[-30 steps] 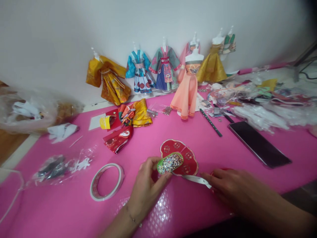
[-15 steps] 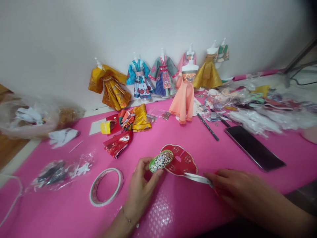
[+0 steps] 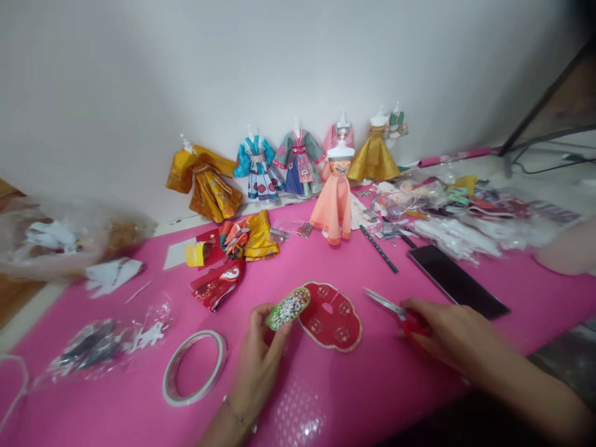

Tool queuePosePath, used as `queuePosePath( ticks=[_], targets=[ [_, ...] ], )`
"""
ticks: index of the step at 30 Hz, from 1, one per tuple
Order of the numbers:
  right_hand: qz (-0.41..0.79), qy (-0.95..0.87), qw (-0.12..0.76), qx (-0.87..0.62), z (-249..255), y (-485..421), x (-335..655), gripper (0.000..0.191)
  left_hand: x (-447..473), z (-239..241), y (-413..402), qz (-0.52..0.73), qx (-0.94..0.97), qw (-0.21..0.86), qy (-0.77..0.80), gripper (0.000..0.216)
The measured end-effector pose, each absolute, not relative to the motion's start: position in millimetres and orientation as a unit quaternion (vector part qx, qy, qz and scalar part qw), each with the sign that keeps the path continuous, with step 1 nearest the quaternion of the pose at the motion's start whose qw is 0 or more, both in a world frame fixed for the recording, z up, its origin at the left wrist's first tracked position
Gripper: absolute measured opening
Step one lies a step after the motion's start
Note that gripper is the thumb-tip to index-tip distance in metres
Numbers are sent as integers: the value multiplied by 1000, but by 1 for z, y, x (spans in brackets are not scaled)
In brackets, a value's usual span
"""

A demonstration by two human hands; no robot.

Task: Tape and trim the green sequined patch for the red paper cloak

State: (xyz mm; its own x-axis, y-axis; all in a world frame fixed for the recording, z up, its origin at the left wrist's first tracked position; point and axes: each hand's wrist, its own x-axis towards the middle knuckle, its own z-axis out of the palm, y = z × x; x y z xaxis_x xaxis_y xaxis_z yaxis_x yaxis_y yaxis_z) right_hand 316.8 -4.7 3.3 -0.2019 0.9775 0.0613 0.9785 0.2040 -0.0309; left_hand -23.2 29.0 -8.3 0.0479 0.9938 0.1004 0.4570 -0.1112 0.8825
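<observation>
My left hand [image 3: 261, 354] pinches a small green-edged oval piece [image 3: 289, 308] between thumb and fingers; its face is covered with multicoloured specks like beads. Right beside it, on the pink surface, lies a red scalloped cloth piece [image 3: 330, 326] with a pale trim, gold motifs and a slit leading to a hole. The oval overlaps the cloth's left edge; whether the fingers also touch the cloth is hidden. To the right, my right hand [image 3: 442, 332] is closed around the red handles of a pair of scissors [image 3: 386, 303], whose blades point left, apart from the cloth.
A roll of tape [image 3: 194, 367] lies left of my left hand. Behind stand several dressed doll forms [image 3: 258, 164] along the wall. A phone [image 3: 459, 279], a dark pen [image 3: 379, 248] and bagged scraps lie to the right. Folded red cloth [image 3: 217, 287] and plastic bags are at left.
The scissors in my right hand have moved off the red cloth to the right. The cloth now shows more fully. My left hand still holds the oval piece; the whole view has shifted slightly.
</observation>
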Motion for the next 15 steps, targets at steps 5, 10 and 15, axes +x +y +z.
queuePosePath(
  ticks=[5, 10, 15],
  targets=[
    [-8, -753, 7, -658, 12, 20, 307, 29, -28, -9, 34, 417, 629, 273, 597, 36],
    [52, -750, 47, -658, 15, 42, 292, 24, -29, -7, 36, 412, 635, 254, 603, 41],
    [114, -754, 124, -635, 16, 48, 283, 20, -33, -12, 37, 404, 631, 293, 594, 44]
  ],
)
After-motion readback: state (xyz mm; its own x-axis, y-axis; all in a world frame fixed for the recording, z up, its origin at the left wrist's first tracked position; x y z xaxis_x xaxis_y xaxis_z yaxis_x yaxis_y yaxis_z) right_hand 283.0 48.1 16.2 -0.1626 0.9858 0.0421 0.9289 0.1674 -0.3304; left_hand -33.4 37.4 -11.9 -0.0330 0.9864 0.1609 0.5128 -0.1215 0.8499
